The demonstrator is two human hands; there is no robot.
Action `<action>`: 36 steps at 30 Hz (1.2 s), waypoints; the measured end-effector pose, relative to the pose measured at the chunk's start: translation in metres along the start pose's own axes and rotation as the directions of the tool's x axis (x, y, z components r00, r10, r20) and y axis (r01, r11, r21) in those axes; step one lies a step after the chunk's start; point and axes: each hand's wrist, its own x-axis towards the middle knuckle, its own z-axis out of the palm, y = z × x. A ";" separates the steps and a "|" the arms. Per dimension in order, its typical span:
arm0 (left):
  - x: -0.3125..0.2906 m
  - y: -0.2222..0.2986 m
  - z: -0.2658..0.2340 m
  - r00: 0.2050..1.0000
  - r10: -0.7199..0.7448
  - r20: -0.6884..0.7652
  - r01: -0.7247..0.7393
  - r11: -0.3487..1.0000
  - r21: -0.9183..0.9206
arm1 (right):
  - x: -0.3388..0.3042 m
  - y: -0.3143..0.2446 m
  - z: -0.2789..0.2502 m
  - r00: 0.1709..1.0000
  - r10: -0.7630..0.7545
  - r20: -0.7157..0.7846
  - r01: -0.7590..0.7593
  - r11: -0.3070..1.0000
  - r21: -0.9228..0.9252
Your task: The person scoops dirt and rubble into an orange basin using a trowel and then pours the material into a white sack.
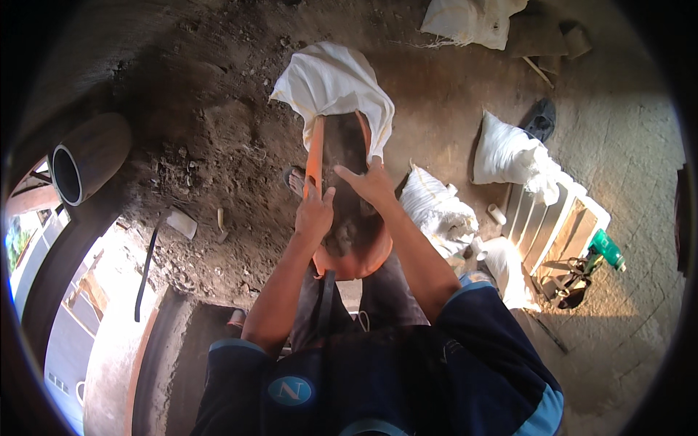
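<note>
Orange trough [358, 264] lies between; left hand [314, 218] pinches its rim [315, 154]; right hand [374, 186], thumb spread, grip unclear.

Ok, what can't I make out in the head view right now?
All in the head view:
Orange trough: far end, covered by the white sack.
Right hand: most of its fingers, hidden by the hand itself.
Sack at upper right: cut off by the top edge.
</note>
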 end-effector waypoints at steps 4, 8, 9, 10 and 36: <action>0.019 0.006 0.004 0.999 0.011 0.043 -0.013 0.999 0.051 | 0.013 -0.010 0.004 0.993 0.092 0.079 -0.088 0.995 -0.053; 0.045 -0.012 0.020 0.985 0.168 0.047 -0.173 0.971 0.166 | 0.024 -0.016 0.004 0.991 0.077 0.111 -0.072 0.996 -0.046; 0.050 -0.014 0.021 0.983 0.168 0.073 -0.177 0.972 0.157 | 0.025 -0.016 0.006 0.992 0.071 0.102 -0.067 0.997 -0.043; 0.057 -0.016 0.023 0.981 0.167 0.101 -0.181 0.973 0.147 | 0.026 -0.017 0.007 0.994 0.066 0.093 -0.062 0.997 -0.040; 0.066 -0.011 0.054 1.000 -0.002 0.020 0.006 0.976 -0.217 | 0.059 0.020 0.072 0.976 -0.088 -0.200 0.060 0.988 -0.140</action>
